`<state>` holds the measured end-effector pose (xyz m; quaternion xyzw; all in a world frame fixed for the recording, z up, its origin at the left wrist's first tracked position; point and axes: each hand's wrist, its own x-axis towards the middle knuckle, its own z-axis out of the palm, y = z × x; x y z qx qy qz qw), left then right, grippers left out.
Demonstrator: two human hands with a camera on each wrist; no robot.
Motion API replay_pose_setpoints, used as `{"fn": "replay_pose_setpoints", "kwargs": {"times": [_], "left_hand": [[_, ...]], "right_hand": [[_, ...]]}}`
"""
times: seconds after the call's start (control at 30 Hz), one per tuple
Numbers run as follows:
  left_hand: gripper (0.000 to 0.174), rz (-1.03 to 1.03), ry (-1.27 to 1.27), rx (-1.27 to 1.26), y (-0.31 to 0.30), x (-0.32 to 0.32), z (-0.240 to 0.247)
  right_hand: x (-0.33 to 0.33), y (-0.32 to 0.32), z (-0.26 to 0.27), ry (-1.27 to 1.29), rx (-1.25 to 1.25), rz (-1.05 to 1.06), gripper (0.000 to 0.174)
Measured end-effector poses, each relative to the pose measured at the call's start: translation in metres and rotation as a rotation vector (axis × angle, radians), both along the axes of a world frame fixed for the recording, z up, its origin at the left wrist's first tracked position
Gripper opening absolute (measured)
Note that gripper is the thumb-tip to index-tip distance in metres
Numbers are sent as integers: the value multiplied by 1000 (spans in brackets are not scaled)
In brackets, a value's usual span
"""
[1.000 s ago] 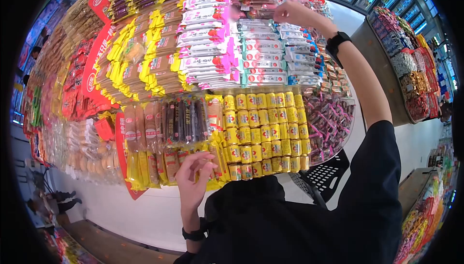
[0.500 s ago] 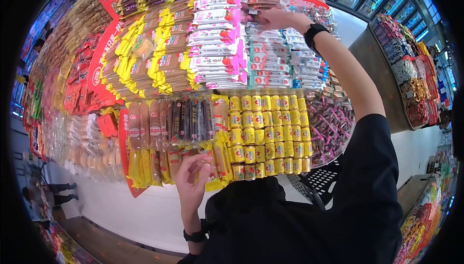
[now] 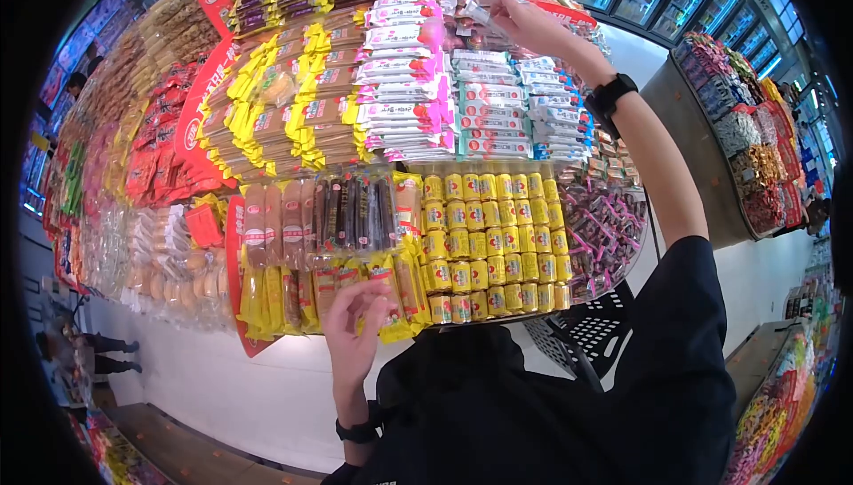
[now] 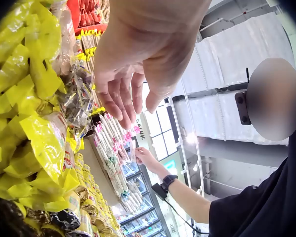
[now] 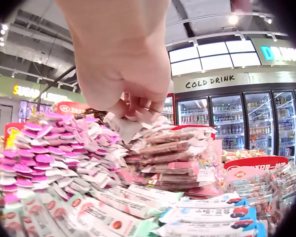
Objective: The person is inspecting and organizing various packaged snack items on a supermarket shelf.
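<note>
A mounded snack display on a white base (image 3: 222,387) fills most of the head view, with a wall of cold-drink fridges (image 5: 237,118) behind it. Stacks of pink-and-white strawberry packets (image 3: 400,85) lie beside teal-and-white packets (image 3: 493,103). Below these stand rows of yellow cans (image 3: 489,245), and yellow-wrapped snack packs (image 3: 391,298) line the front edge. At the very top sits a heap of brownish-red packets (image 5: 172,148).

The right hand (image 3: 520,19) is stretched up to that top heap with its arm raised. Its fingers (image 5: 143,109) are curled downward and bunched, and they pinch the upper corner of a pale-edged packet (image 5: 126,127). The packet hangs just under the fingertips and lies on the near edge of the brownish-red heap, above the pink stack.

The left hand (image 3: 355,329) is low at the front of the display, just beside the yellow-wrapped snack packs. Its fingers (image 4: 121,96) hang relaxed and slightly bent, holding nothing. Whether they touch the packs cannot be told.
</note>
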<state>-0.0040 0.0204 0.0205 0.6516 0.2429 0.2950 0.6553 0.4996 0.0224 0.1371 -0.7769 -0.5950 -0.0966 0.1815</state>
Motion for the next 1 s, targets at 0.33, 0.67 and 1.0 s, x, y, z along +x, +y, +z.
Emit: {"fn": "replay_pose_setpoints", "kwargs": {"times": [0.33,0.67,1.0], "left_hand": [[42,-103,-158,-86,-21,25,14],[19,269,-215,-270,-30,20,3],[20,28,-277,-244,-28,4,-6]], "right_hand": [[-234,-97,-37,1264,-241,650,25],[-326,-126,-92,1691,-52,380,29],[-345,-144,-88,1713,84,247,25]]}}
